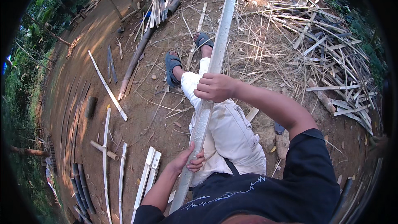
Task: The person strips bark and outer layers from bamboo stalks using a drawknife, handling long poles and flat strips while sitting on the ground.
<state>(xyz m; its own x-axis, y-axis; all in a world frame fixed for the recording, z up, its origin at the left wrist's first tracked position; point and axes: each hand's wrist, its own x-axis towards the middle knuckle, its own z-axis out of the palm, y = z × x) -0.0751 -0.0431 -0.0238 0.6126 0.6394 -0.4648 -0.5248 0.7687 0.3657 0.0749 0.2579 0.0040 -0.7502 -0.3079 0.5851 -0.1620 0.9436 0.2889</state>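
Observation:
A long pale split-bamboo slat [206, 116], with raised edges along its length, lies slanting over my white trousers. Its far end reaches past my feet; the near end comes close to my body. My right hand [215, 88] is closed round it at about the middle, knuckles up. Lower down, my left hand [188, 159] grips the same slat, thumb on top and fingers curled round the edge. A tool with a dark blade and a wooden handle [282, 146] lies on the ground beside my right hip.
Split bamboo offcuts [331, 54] are heaped at the far right, with shavings strewn before them. Long strips [107, 157] and two pale slats [147, 170] lie to my left. A bamboo pole [137, 60] and a short dark bamboo piece [90, 108] rest on the dirt.

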